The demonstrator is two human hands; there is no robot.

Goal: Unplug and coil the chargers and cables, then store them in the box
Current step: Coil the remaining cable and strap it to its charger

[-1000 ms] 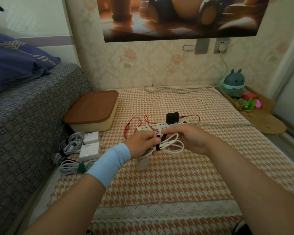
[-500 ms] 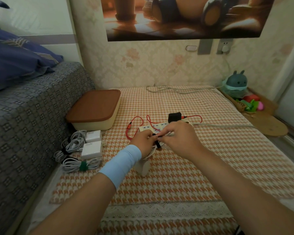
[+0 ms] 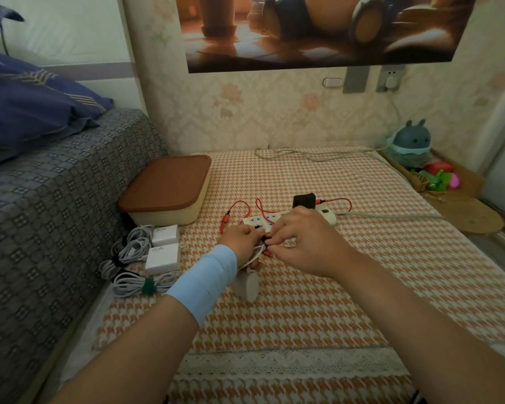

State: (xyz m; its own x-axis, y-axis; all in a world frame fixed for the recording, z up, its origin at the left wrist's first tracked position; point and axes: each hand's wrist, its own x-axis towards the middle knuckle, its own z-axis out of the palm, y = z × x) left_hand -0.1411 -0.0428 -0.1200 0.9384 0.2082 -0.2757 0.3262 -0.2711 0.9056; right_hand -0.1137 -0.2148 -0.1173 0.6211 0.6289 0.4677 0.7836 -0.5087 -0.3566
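My left hand (image 3: 241, 240) grips a coiled white cable (image 3: 252, 255), and a white charger (image 3: 247, 284) hangs below it on the mat. My right hand (image 3: 301, 243) pinches the black strap around that coil. Behind the hands lies a white power strip (image 3: 324, 215) with a black charger (image 3: 303, 201) plugged in and a red cable (image 3: 239, 209) looping from it. Two white chargers (image 3: 164, 244) with tied grey cable coils (image 3: 134, 269) lie at the left. The cream box with a brown lid (image 3: 166, 191) stands closed beyond them.
A grey patterned sofa (image 3: 41, 214) with a blue pillow borders the mat on the left. The strip's grey cord (image 3: 391, 215) runs right and back to a wall socket (image 3: 391, 78). Toys and a round wooden board (image 3: 467, 217) sit at the right edge.
The coil, spread out under my right hand a second ago, is now bunched between both hands. My right hand has moved left onto the strap, and the view has shifted slightly.
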